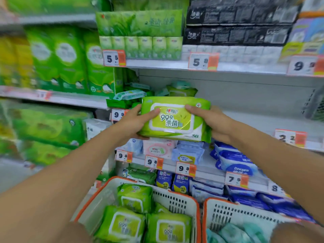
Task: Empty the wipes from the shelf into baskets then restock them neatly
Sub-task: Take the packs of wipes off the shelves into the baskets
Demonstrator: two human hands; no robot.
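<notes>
My left hand (135,123) grips left end of green wipes pack (175,120), thumb on lid. Pack held level in front of mid shelf (263,123), above left basket (175,199) with more green packs. My right hand (213,123) grips right end. Risk: slick film slips if either grip loosens; pack could fall wide of basket or knock loose packs (140,95) far left on shelf.

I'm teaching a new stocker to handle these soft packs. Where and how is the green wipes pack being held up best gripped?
By its two short ends, one hand from each side, as the left hand and right hand do now on the green wipes pack. It is wide, flat and soft, so end support probably limits sagging and keeps the lid flap facing up.
</notes>
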